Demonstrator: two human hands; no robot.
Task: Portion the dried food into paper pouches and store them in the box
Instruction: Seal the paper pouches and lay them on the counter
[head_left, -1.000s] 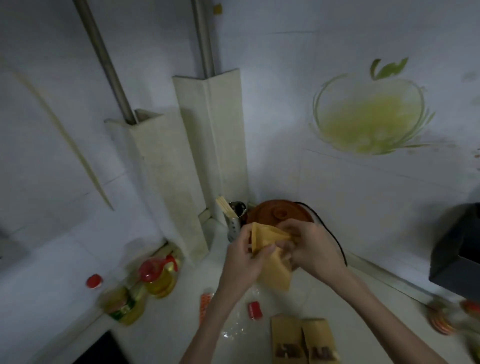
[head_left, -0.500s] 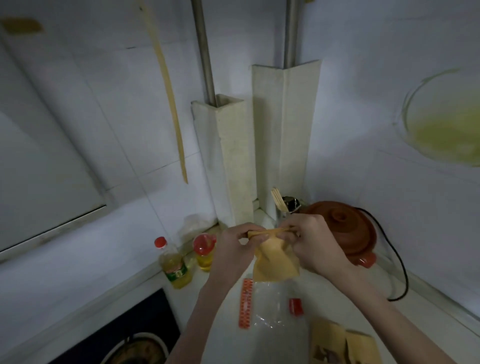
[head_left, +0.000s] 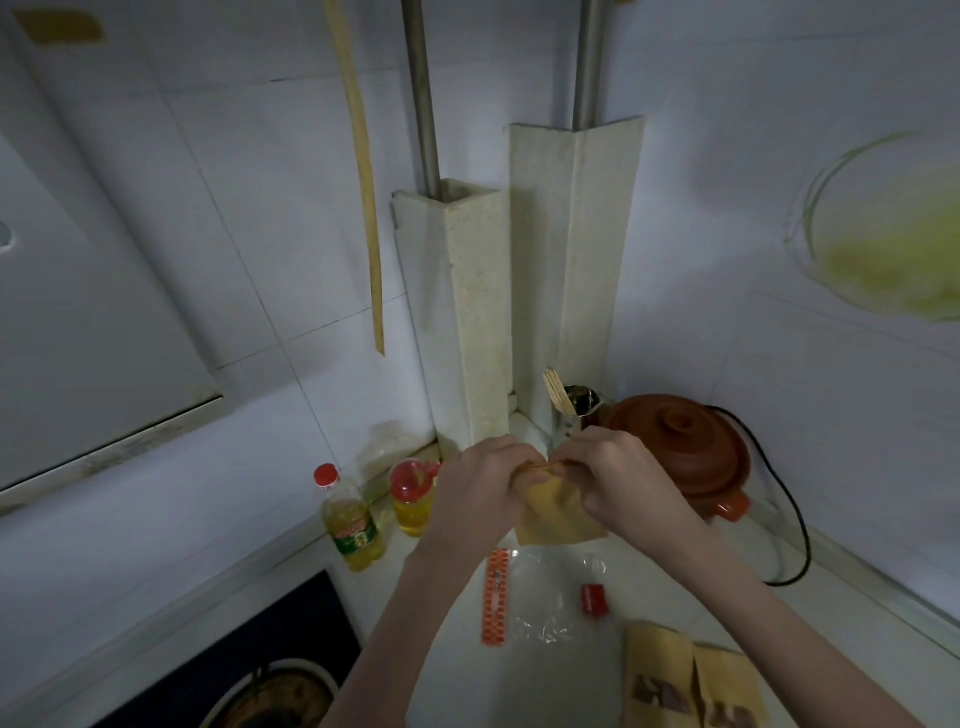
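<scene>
I am pinching the top edge of a paper pouch (head_left: 558, 512) with both hands, left hand (head_left: 480, 496) and right hand (head_left: 631, 480) curled round it, holding it above the bench (head_left: 841, 613). Two filled pouches (head_left: 691, 680) are lying near a clear plastic bag (head_left: 545, 597), beside a clay pot (head_left: 685, 447).

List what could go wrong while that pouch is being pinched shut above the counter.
Both hands, left hand and right hand, pinch only the top edge of the paper pouch, so its body hangs free; a slip could drop it onto the clear plastic bag below. The clay pot sits close by the right hand, and a wide movement might knock it.
</scene>
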